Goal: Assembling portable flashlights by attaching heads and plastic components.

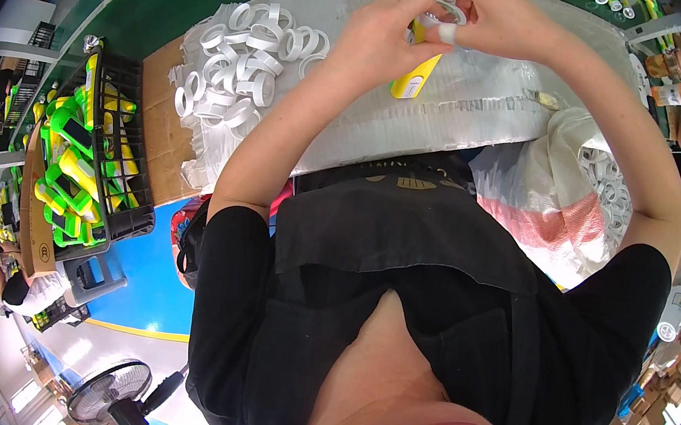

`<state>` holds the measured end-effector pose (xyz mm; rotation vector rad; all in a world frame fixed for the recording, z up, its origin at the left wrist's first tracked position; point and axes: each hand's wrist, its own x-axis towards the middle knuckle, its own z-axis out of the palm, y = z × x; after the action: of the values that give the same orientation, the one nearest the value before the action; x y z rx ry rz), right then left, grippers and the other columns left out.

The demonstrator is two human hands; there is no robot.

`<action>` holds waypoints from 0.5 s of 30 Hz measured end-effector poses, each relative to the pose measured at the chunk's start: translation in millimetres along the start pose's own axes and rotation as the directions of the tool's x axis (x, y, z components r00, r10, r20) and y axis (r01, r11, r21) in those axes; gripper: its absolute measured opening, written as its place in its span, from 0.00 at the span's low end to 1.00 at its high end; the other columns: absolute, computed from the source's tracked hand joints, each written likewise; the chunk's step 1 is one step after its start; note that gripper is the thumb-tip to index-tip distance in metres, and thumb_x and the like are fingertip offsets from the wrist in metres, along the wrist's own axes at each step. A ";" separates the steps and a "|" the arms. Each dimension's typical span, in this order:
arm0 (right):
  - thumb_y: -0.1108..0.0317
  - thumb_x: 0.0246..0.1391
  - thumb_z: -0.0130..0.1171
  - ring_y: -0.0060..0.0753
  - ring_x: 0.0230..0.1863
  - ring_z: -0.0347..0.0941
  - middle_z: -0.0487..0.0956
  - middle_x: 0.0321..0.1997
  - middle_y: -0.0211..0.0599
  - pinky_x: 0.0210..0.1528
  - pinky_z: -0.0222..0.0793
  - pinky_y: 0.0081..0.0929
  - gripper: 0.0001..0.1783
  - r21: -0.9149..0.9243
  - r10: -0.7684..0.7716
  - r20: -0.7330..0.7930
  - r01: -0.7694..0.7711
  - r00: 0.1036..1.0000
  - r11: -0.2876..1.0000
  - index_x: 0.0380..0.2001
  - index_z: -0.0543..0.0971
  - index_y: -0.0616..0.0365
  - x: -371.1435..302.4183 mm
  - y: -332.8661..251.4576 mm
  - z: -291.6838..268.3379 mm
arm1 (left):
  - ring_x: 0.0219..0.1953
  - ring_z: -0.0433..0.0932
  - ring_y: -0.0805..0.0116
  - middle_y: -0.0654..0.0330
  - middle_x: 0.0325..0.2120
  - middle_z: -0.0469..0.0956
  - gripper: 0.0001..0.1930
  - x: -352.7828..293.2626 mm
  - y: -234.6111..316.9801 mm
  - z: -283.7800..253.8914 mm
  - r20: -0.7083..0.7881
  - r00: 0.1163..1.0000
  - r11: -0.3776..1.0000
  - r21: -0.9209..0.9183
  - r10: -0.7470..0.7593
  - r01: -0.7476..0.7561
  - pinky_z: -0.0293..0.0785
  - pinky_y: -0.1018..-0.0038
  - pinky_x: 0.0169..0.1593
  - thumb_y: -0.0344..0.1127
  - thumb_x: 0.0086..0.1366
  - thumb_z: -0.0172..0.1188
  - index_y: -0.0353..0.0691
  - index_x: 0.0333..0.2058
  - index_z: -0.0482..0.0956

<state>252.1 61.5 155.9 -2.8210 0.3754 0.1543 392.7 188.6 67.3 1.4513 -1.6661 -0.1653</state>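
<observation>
At the far side of the work surface my hands meet over a yellow handheld body (414, 81) with a pale label on its lower end. My left hand (386, 38) is closed around its upper part, thumb and fingers pinching from the left. From the right, my right hand (496, 19) pinches a white ring (450, 10) at the top of the yellow body. White tape wraps a digit of the right hand. Whether the ring sits on the body or just above it is hidden by my fingers. To the left lies a pile of loose white rings (244, 60).
A grey plastic-like sheet (455, 112) covers the surface. A black crate (121, 160) at left holds several yellow-green devices (69, 171). At right hangs a white woven sack (567, 168) near more white rings (607, 190). A fan (114, 397) and other people are farther off.
</observation>
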 end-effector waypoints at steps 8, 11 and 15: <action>0.60 0.50 0.67 0.31 0.45 0.73 0.75 0.51 0.33 0.48 0.70 0.30 0.30 0.102 -0.111 -0.356 0.157 0.928 0.982 0.54 0.71 0.58 -14.9 20.7 8.7 | 0.28 0.77 0.59 0.59 0.27 0.77 0.20 6.2 -3.1 4.6 -0.023 1.000 0.999 -0.037 0.018 -0.019 0.75 0.66 0.32 0.41 0.47 0.75 0.44 0.36 0.75; 0.52 0.49 0.65 0.33 0.38 0.73 0.76 0.38 0.39 0.38 0.69 0.33 0.24 0.068 0.071 -0.038 -0.068 0.997 0.995 0.40 0.74 0.61 0.2 3.6 8.1 | 0.28 0.77 0.60 0.59 0.27 0.77 0.21 3.9 -6.0 6.0 -0.049 0.997 0.995 -0.076 0.064 -0.068 0.75 0.66 0.32 0.41 0.47 0.75 0.44 0.36 0.75; 0.49 0.46 0.66 0.34 0.28 0.72 0.74 0.26 0.38 0.30 0.66 0.30 0.24 -0.124 0.241 -0.166 -0.263 0.956 0.957 0.29 0.74 0.61 9.8 -4.7 3.7 | 0.29 0.77 0.70 0.62 0.32 0.81 0.18 3.9 -4.5 0.1 0.006 1.000 0.996 -0.091 -0.011 0.011 0.75 0.75 0.35 0.33 0.49 0.74 0.41 0.38 0.77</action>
<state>262.5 64.6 152.2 -2.9253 0.7905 0.0239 396.2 183.9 66.6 1.3929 -1.6345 -0.2487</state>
